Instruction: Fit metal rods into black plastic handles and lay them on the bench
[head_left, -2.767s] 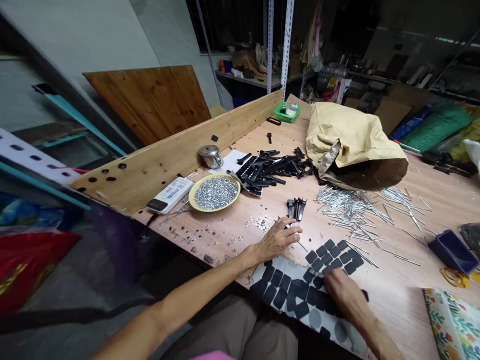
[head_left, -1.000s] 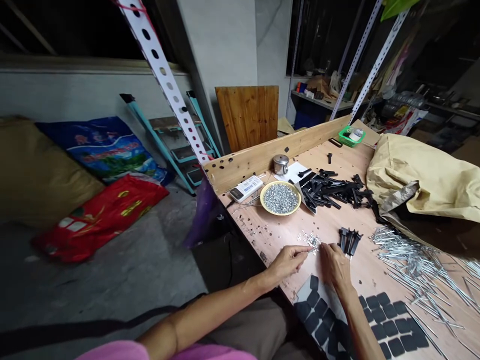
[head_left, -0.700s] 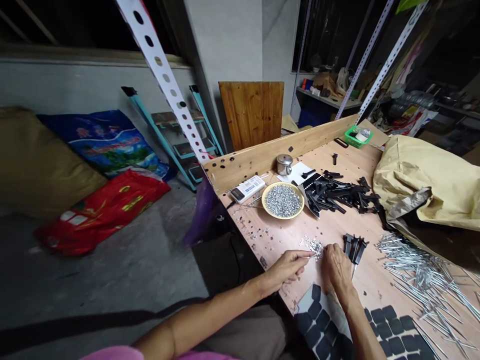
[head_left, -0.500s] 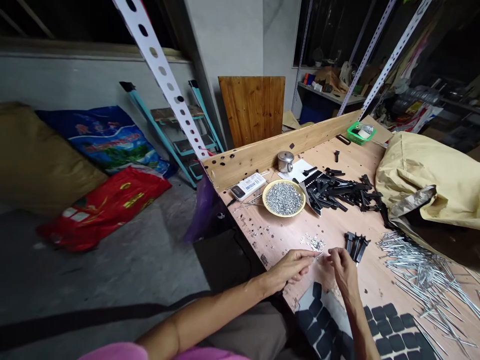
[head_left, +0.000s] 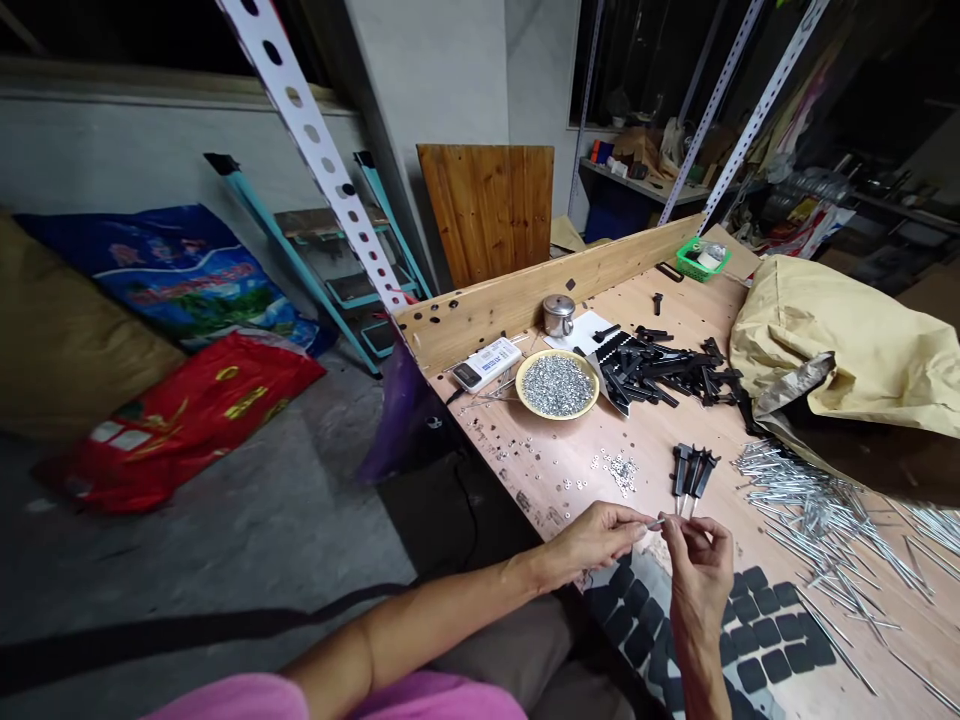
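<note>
We saw a small silvery metal piece [head_left: 657, 523] pinched at the fingertips of the left hand [head_left: 600, 535], its long axis lying roughly level and pointing toward the right hand [head_left: 701, 575]. The right hand's fingers [head_left: 675, 530] were drawn narrow just beside it (whether they gripped it too, we could not tell). Both hands were raised over the near part of the wooden workbench [head_left: 540, 470]. Just beyond them stood a cluster of black parts with metal pins [head_left: 690, 472], beside a small scatter of washers [head_left: 621, 472], while a sheet of black pads [head_left: 765, 625] lay below the right wrist
</note>
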